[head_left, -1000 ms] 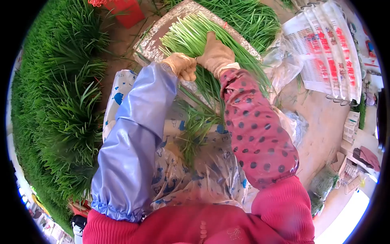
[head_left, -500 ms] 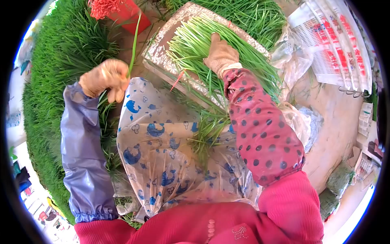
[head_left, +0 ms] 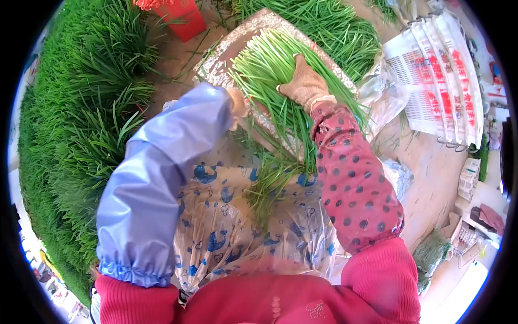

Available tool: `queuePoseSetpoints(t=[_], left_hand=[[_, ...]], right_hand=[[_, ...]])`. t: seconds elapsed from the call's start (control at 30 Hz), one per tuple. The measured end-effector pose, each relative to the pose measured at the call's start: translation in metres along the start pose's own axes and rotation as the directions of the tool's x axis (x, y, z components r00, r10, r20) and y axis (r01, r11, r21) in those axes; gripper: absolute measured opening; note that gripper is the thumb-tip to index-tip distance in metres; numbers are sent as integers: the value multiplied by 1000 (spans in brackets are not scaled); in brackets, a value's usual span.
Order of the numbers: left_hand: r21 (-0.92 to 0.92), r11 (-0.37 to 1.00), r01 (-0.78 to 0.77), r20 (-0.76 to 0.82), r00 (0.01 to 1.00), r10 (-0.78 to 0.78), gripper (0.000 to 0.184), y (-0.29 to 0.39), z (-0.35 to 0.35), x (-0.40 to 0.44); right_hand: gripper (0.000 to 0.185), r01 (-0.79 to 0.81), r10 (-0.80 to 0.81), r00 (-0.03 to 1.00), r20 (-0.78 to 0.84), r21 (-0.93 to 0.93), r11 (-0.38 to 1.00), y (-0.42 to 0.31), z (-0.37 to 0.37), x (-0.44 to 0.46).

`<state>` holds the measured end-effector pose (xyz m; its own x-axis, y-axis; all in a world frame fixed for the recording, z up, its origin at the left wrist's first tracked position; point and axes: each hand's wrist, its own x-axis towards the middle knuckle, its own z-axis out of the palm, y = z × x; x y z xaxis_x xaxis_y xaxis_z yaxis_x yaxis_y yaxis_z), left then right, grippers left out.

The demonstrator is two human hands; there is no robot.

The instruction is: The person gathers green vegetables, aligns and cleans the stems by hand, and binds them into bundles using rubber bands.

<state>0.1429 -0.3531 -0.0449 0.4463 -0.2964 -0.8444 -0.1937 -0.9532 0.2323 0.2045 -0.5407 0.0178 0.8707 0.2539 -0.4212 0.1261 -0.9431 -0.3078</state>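
A bunch of garlic chives (head_left: pixel 264 56), pale at the stem ends, lies across a speckled board (head_left: pixel 253 27). My right hand (head_left: pixel 308 83), in a brown glove, holds the bunch from above with its thumb and a finger spread over the stalks; its other fingers are hidden. At the board's left edge, beside the pale stems, is my gloved left hand (head_left: pixel 237 108). The blue sleeve covers most of it and the rest is blurred, so its fingers do not show clearly. Loose green blades (head_left: pixel 267 186) hang below the board onto a whale-print plastic sheet (head_left: pixel 216 232) over my lap.
A thick mass of long green leaves (head_left: pixel 81 135) fills the left side. More greens (head_left: pixel 334 32) lie behind the board. A red box (head_left: pixel 186 21) stands at the back left. Clear plastic (head_left: pixel 386 97) and a printed white sack (head_left: pixel 437 75) are to the right.
My left hand has swung right from the leaf pile to the board's edge. The single green stalk it pinched before is no longer visible. My right hand stays on the chives.
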Motion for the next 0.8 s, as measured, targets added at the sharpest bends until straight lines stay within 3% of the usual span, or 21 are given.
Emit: queuePoseSetpoints(t=[0.07,0.13,0.17,0.2,0.3,0.33,0.4,0.43,0.47,0.5,0.53,0.6,0.63,0.67,0.7,0.8], left_hand=[[-301,951,74,-12,997,-81,24,16,-12,4],[-566,813,136,13,988,-156,34,30,-23,-2],[-681,714,165,39,981,-190,41,33,-25,-5],[-680,714,169,43,981,-191,41,34,-26,-10],[-926,369,-74,-111,991,-78,67,33,-19,-12],[-924,377,-71,-108,991,-77,67,33,-18,-9],[-910,414,-36,-57,998,-39,73,39,-24,-17],[-827,560,-48,-115,990,-85,66,44,-21,-31],[-825,563,-46,-112,990,-82,66,42,-23,-33],[-507,853,-122,-216,976,11,63,36,-21,-35],[-91,981,-171,-267,953,141,59,31,-19,-39],[318,948,-12,-259,961,99,56,24,-24,-57],[324,946,-12,-259,961,100,56,12,-17,-60],[425,896,128,-611,771,180,58,-2,-7,-59],[450,844,293,-844,449,294,61,-6,-2,-54],[575,744,339,-794,452,407,73,3,-2,-20]], right_hand=[[83,-4,4,1000,-3,-5,1000,-2,-6,-2],[77,-2,5,996,87,-36,999,-9,-18,-5],[69,30,-27,999,40,-64,997,-13,-20,-8],[69,30,-27,999,43,-61,998,-17,-22,-10],[68,108,-111,994,-5,-197,974,-29,-20,-13],[68,102,-105,994,-8,-191,976,-26,-7,-9],[75,192,-251,960,-120,-368,910,-18,18,-2],[83,155,-204,971,-127,-322,934,-12,25,0],[83,150,-199,972,-127,-319,936,-10,21,1],[86,167,-195,977,-86,-259,951,-8,15,2],[90,180,-192,981,-42,-195,964,-4,11,3],[85,223,-240,966,-100,-156,962,10,14,15],[85,242,-251,965,-82,-103,965,13,13,20],[86,256,-259,964,-66,-51,965,16,11,21],[87,239,-240,971,-12,-30,970,10,4,17],[89,155,-158,987,-20,-128,980,-6,6,4]])
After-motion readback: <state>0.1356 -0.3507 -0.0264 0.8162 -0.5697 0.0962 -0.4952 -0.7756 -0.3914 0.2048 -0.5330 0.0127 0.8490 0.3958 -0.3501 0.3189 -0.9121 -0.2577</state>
